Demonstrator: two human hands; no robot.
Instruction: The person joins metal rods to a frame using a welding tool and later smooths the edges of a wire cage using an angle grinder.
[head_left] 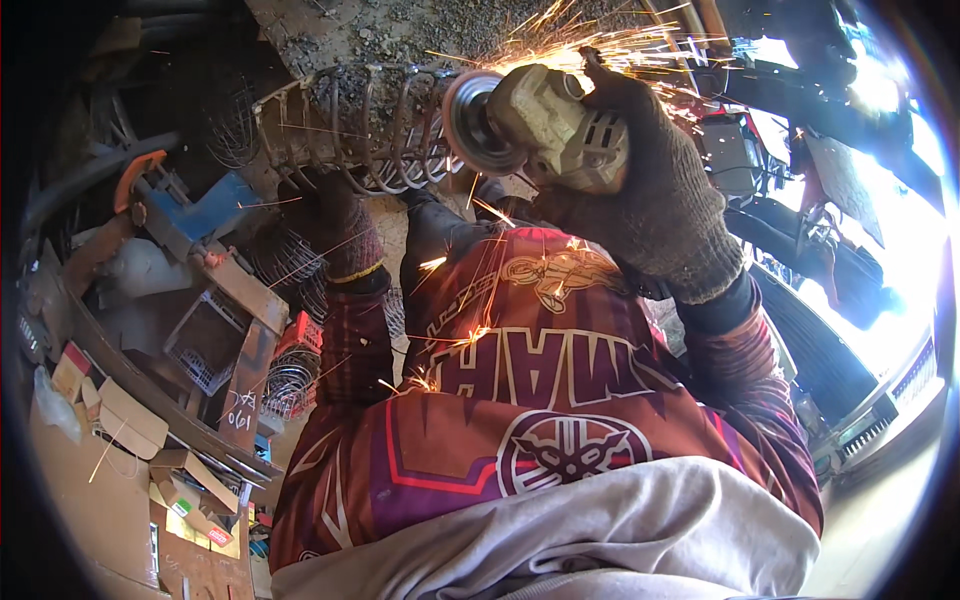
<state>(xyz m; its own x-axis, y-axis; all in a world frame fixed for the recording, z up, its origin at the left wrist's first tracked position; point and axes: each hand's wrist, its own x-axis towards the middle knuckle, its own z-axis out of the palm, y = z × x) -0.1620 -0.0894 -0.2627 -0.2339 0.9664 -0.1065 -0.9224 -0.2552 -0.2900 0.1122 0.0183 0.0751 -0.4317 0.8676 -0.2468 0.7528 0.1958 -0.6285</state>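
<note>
Grey cloth (560,530) drapes over the person's red patterned shirt (420,440). Beyond it, an angle grinder (555,125) throws sparks (590,45) at the right end of a bent-rod frame (402,105), along the near edge of the gravel (390,35). The gloved right hand (665,200) wraps the grinder; the gloved left hand (335,215) meets the frame, its grip too dark to tell.
</note>
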